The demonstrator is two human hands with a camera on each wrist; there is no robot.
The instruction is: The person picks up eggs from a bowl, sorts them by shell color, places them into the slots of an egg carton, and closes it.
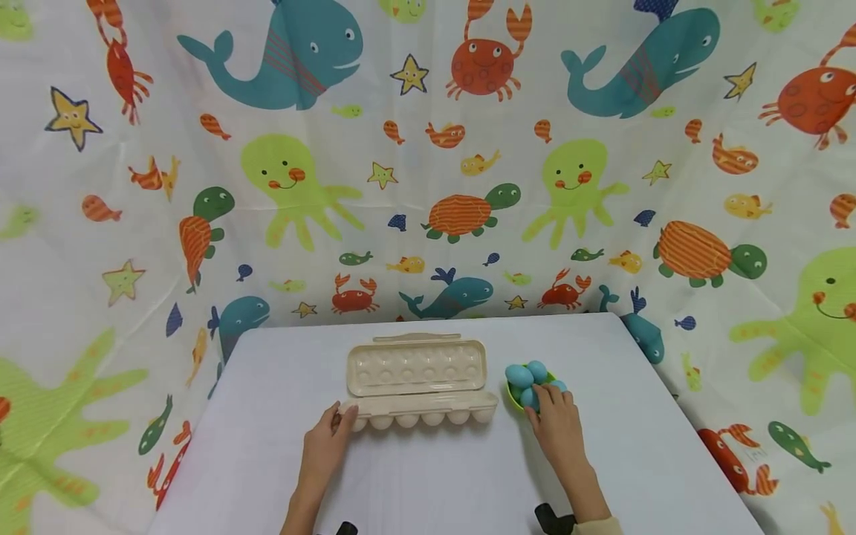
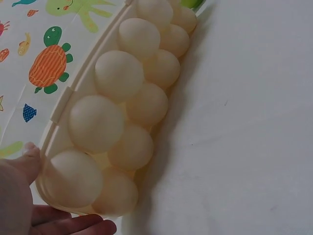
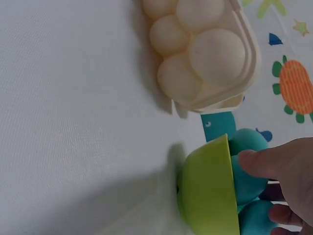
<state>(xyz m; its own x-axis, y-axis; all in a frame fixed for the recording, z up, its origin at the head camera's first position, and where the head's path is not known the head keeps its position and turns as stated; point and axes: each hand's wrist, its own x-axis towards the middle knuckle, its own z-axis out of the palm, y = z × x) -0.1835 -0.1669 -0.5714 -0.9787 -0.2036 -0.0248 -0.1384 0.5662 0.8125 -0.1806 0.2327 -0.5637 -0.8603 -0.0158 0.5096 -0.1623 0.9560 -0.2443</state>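
A beige egg carton point(image 1: 416, 406) lies opened on the table, its lid point(image 1: 417, 368) folded back on the far side. My left hand point(image 1: 329, 435) grips the carton's left end. In the left wrist view the thumb point(image 2: 30, 159) is at the rim and the fingers point(image 2: 78, 225) reach round the end, beside the rounded cups point(image 2: 120, 76). Right of the carton sits a lime green bowl point(image 3: 208, 188) filled with several blue eggs point(image 1: 519, 375). My right hand point(image 1: 560, 427) is over the bowl, its thumb and fingers round a blue egg point(image 3: 247, 178).
The white table point(image 1: 267, 379) spreads out around the carton and bowl. Behind and beside it hangs a white cloth point(image 1: 428, 171) printed with sea animals. A dark strap point(image 1: 555, 520) shows near the right wrist.
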